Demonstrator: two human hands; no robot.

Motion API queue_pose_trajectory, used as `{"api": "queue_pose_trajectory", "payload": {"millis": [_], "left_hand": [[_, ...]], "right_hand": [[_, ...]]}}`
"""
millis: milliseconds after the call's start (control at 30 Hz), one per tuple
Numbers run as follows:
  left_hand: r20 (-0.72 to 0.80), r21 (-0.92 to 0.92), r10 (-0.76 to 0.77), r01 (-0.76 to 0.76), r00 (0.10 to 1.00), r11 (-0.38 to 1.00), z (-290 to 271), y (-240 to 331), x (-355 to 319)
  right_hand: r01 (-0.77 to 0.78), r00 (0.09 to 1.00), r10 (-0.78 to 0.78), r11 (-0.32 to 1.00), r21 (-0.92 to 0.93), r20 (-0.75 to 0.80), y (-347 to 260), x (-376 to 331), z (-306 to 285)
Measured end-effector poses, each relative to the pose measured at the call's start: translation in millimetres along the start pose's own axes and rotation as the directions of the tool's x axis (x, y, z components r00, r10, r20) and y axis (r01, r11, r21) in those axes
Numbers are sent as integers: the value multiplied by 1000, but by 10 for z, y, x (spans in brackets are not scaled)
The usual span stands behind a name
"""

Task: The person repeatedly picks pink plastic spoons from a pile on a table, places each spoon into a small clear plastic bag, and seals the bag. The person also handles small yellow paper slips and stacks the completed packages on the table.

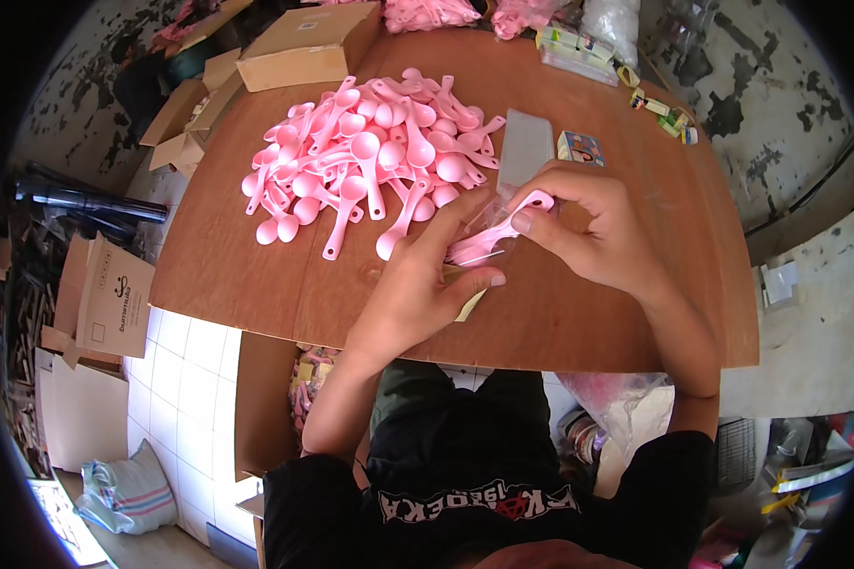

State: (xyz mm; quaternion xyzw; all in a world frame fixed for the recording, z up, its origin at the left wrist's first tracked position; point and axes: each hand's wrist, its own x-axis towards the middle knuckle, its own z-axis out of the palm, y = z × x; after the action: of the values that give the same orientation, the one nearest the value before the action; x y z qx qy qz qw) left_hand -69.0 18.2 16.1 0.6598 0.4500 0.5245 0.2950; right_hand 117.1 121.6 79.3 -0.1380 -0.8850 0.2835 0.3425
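Note:
A heap of several pink plastic spoons point(370, 156) lies on the brown wooden board point(256, 275). My left hand point(417, 284) holds the mouth of a small clear plastic bag point(474, 242) in front of the heap. My right hand point(588, 223) pinches a pink spoon point(517, 218) by its handle, with the bowl end inside the bag. More pink spoons show through the bag. A yellowish slip pokes out under my left hand.
A stack of clear bags point(525, 147) and a small printed box point(580, 147) lie right of the heap. A cardboard box point(304, 47) stands at the far left corner. More boxes point(114, 303) and a clear sack point(617, 398) sit around the board.

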Motion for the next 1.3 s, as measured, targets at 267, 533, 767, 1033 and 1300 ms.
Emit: {"api": "queue_pose_trajectory", "payload": {"millis": [267, 533, 767, 1033, 1300], "left_hand": [[-95, -65, 5, -11, 995, 998, 10, 50, -10], [-41, 80, 81, -77, 996, 994, 72, 173, -40], [217, 380, -92, 3, 972, 925, 39, 199, -3], [273, 232, -118, 53, 955, 971, 71, 275, -12], [219, 51, -153, 145, 964, 988, 132, 282, -154]], "right_hand": [[3, 985, -11, 999, -45, -170, -154, -47, 184], [210, 960, -268, 878, -430, -78, -210, -84, 173], [227, 972, -219, 780, -584, 85, -286, -177, 145], [-302, 924, 371, 852, 428, -88, 30, -348, 191], [-385, 656, 579, 808, 446, -484, 838, -441, -521]]}}
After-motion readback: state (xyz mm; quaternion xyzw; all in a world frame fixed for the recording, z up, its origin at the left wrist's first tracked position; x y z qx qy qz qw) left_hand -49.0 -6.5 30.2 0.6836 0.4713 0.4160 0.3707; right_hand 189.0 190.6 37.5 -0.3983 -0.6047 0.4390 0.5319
